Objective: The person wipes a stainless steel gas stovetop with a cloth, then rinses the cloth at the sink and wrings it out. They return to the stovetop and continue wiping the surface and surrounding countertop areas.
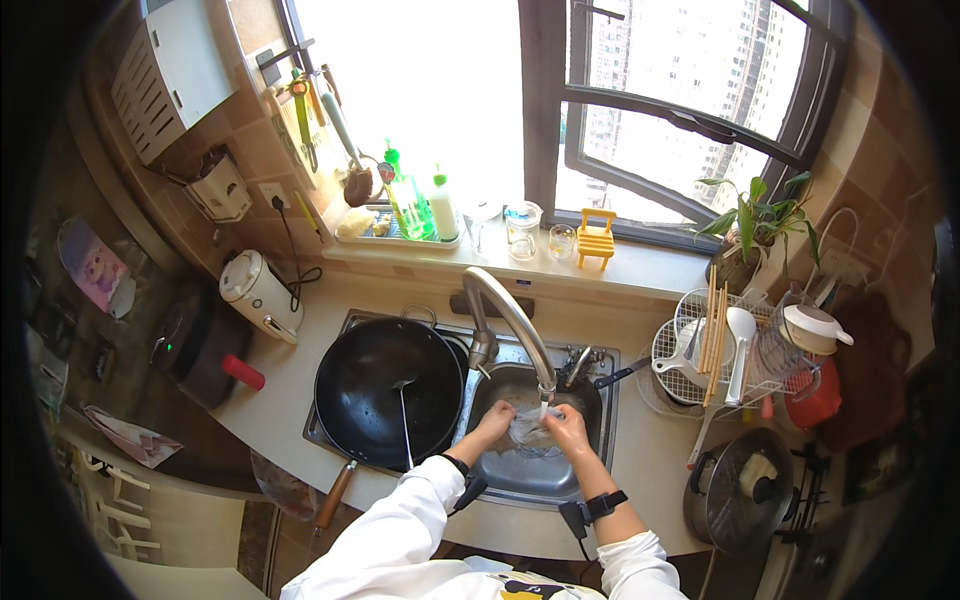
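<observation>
Over the right basin of the stainless steel sink (544,480), my left hand (493,422) and my right hand (568,431) grip a wet, pale grey cloth (529,430) between them. Water falls onto the cloth from the curved metal faucet (517,319) above. Across the left basin rests a large black wok (360,375) with a wooden handle, and a long-handled metal utensil (407,424) leans inside it. The bottom of the right basin is partly hidden by the cloth and my hands.
A wire dish rack (679,337) with chopsticks and utensils stands at the right, beside a lidded pot (739,495). To the left are a white electric kettle (259,292) and a dark appliance (199,345). Bottles (409,199), glass mugs (523,231) and a potted plant (750,225) line the sill.
</observation>
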### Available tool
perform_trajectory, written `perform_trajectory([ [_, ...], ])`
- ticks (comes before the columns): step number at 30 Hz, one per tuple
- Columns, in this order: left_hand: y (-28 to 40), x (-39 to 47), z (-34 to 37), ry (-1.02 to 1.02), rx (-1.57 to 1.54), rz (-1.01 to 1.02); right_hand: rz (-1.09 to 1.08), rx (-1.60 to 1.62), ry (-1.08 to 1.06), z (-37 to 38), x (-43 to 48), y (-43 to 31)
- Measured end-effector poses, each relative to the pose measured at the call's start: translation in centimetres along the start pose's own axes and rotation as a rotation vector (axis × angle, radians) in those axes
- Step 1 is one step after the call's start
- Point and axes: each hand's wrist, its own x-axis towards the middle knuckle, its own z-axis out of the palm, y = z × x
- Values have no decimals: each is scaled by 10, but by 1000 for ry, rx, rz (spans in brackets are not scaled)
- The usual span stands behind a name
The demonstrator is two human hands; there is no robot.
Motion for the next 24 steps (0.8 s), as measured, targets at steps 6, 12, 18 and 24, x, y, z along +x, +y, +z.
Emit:
perform_trajectory([
  [6,40,-28,-10,-575,14,190,-234,-163,-238,-15,5,-27],
  [12,67,-33,-1,-284,482,544,-516,-536,258,-22,7,-17],
  [18,68,-44,25,-237,-86,383,462,-363,-183,-21,4,19],
  [24,58,-61,46,-58,-448,267,682,979,-463,18,9,42],
])
